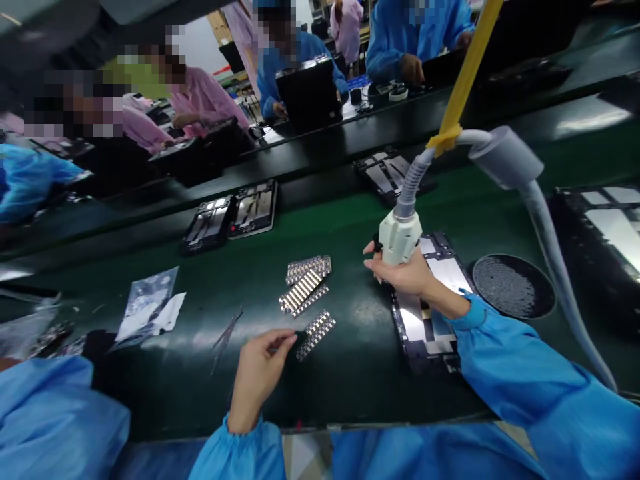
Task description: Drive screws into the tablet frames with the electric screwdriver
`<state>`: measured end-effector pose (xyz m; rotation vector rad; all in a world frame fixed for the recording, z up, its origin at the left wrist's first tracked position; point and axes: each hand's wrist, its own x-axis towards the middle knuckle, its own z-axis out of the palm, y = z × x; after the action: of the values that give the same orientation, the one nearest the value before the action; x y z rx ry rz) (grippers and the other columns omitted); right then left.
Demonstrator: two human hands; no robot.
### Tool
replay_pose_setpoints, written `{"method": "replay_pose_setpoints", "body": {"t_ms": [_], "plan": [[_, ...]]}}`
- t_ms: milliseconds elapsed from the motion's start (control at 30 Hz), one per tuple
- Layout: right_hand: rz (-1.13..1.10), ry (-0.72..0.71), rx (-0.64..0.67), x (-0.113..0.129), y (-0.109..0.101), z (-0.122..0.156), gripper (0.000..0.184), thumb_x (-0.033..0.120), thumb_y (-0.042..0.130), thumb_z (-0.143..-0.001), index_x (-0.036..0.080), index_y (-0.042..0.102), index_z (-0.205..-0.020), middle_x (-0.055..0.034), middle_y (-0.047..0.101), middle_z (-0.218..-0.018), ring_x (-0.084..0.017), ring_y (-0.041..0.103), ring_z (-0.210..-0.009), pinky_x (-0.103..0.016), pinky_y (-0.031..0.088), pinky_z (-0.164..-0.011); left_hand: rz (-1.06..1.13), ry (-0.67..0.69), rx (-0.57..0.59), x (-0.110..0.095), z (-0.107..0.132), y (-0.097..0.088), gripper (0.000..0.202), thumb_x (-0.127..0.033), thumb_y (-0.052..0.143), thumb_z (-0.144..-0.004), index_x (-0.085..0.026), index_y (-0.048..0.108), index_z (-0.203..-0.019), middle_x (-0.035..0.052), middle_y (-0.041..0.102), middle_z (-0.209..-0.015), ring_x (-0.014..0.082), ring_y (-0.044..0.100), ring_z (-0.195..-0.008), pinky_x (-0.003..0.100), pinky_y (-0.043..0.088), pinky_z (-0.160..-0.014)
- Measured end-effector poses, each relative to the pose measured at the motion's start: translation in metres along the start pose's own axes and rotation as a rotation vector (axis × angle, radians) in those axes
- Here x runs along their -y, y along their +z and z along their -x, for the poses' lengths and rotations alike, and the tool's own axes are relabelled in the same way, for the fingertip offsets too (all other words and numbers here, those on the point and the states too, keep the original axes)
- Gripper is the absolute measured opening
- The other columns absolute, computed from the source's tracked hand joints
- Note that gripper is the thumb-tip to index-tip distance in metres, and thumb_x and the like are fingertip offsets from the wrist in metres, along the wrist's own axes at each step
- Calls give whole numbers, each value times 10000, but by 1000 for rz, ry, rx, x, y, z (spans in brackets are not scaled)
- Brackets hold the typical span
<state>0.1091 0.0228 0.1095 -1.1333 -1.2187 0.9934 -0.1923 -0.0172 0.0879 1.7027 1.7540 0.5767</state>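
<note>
My right hand [407,275] is wrapped round a white electric screwdriver [399,235] that hangs from a grey hose. It hovers over the left edge of an open device chassis [440,267] lying on the dark green belt. My left hand [260,370] rests low on the belt with its fingertips pinched on the end of a strip of small metal parts [316,333]. More such strips [305,283] lie in a loose pile just beyond.
Tweezers [225,339] and clear plastic bags [150,307] lie to the left. A round black perforated disc [513,285] sits right of the chassis. Other chassis [233,217] lie farther up the belt. Several people in blue and pink coats work across the line. A yellow strap [465,73] hangs overhead.
</note>
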Motion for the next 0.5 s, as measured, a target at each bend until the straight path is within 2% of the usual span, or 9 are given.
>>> {"method": "replay_pose_setpoints", "body": {"t_ms": [100, 200, 300, 400, 500], "plan": [[-2, -15, 18, -3, 2, -1, 192, 254, 691, -668, 146, 614, -808, 48, 545, -470, -113, 513, -429, -287, 465, -499, -34, -6, -76, 12, 16, 13, 373, -505, 603, -735, -189, 727, -889, 67, 737, -825, 217, 658, -691, 329, 530, -665], [-11, -20, 9, 2, 3, -2, 218, 260, 698, -664, 143, 617, -829, 60, 533, -454, -110, 502, -404, -283, 454, -480, -139, 8, -149, 4, 18, 32, 505, -588, 595, -724, -169, 691, -989, 85, 704, -909, 199, 612, -641, 325, 509, -603], [-58, -68, -21, 21, -6, 1, 283, 262, 722, -672, 145, 621, -908, 68, 532, -457, -108, 502, -398, -275, 449, -464, -217, 36, -133, -6, 12, 41, 526, -629, 628, -658, -171, 692, -908, 88, 678, -886, 201, 589, -627, 331, 490, -580], [-105, -152, -76, 44, -35, 12, 392, 247, 777, -652, 166, 608, -996, 75, 548, -487, -104, 516, -419, -264, 456, -463, -150, -15, -108, -8, 5, 39, 566, -657, 699, -533, -170, 687, -820, 56, 653, -708, 208, 584, -580, 324, 477, -535], [-71, -165, -138, 54, -80, 29, 328, 238, 795, -653, 183, 615, -921, 71, 562, -492, -105, 529, -417, -254, 445, -437, 91, -98, -55, -9, 0, 35, 588, -675, 735, -447, -168, 669, -739, 56, 678, -660, 221, 635, -611, 327, 520, -588]]}}
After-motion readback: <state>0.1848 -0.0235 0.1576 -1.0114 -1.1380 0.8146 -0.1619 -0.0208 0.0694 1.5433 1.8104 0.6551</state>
